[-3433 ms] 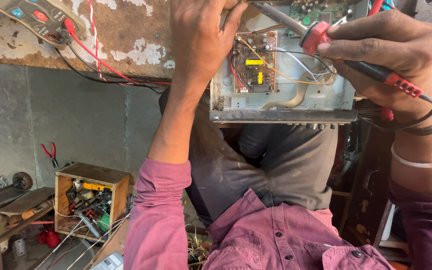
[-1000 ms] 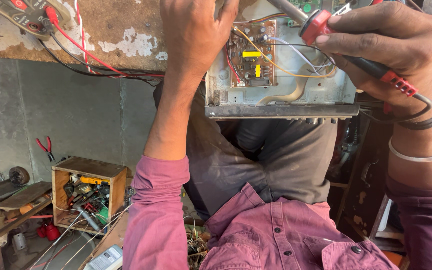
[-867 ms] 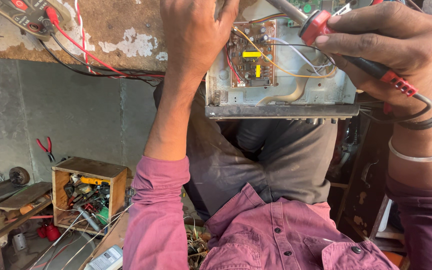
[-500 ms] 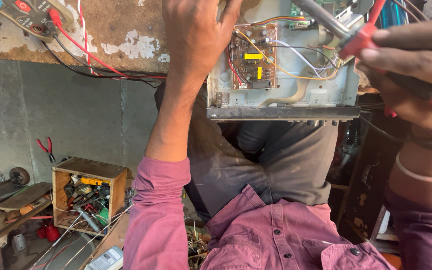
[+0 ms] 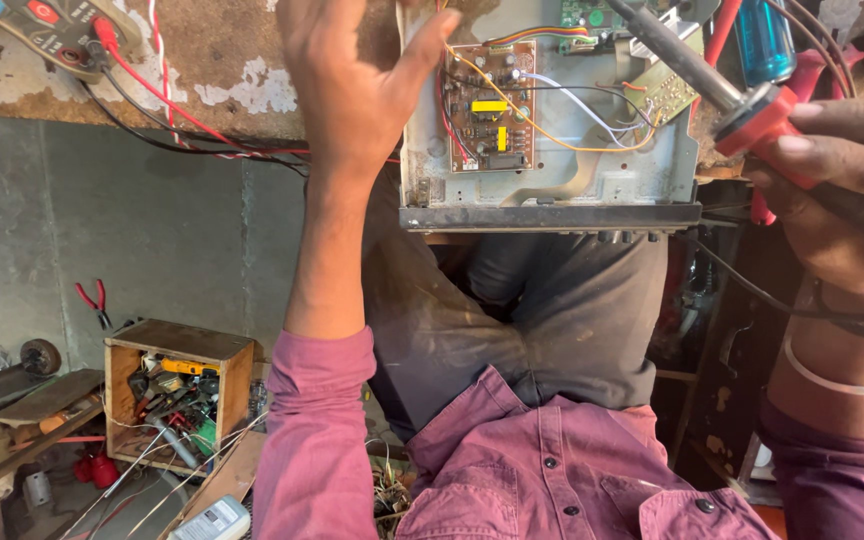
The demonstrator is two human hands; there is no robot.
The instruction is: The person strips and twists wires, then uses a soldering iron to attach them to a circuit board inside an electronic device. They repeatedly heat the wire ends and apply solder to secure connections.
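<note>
An open grey metal chassis [image 5: 552, 190] lies on the worn bench, with a brown circuit board [image 5: 492, 105] and coloured wires inside. My left hand [image 5: 352, 90] is at the chassis's left wall with fingers spread, and its thumb rests against the edge. My right hand [image 5: 842, 170] is to the right of the chassis, closed around the red handle of a soldering iron [image 5: 762, 115]. The iron's metal barrel points up-left over the chassis's top right corner, and its tip is out of view.
A multimeter [image 5: 62, 25] with red and black leads lies at the top left. A blue-handled screwdriver [image 5: 762, 40] stands by the chassis's right side. On the floor below left are a wooden box of tools [image 5: 177, 400] and red pliers [image 5: 92, 300].
My right hand has drawn the soldering iron to the right, off the circuit board. My left hand has loosened from the chassis edge and spread its fingers.
</note>
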